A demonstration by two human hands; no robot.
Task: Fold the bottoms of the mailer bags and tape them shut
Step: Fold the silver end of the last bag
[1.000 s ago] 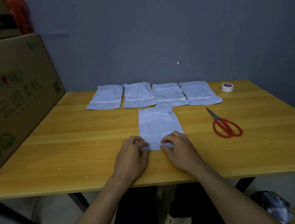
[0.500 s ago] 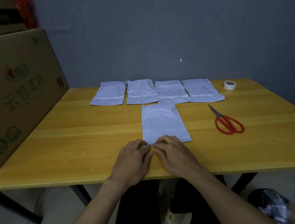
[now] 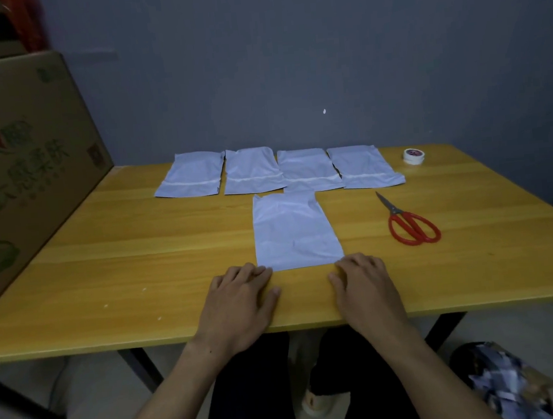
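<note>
Grey wall behind, yellow desk [image 3: 138, 254], box [image 3: 23, 164] against its left edge. Half a second earlier both hands met at the middle of the bag's [image 3: 294, 234] near edge. They had since slid apart: left hand [image 3: 239, 299] sat at the near-left corner, right hand [image 3: 365, 288] at the near-right. Fingers [image 3: 250, 271] lay flat and close together on the wood, tips just touching the bag, pinching nothing. I read that as a crease swipe finished, so the fold looked set and taping was next.

Bag lay flat mid-desk, its far end touching the back row [image 3: 248, 171] of four, each with a pale strip across it, probably taped. Its near edge was set back from the desk's front edge, with the hands in between. Open wood to the left. Scissors [image 3: 410, 227] lay near on the right and the tape [image 3: 413, 156] at far right, so a right-hand reach would pass over the blades.
</note>
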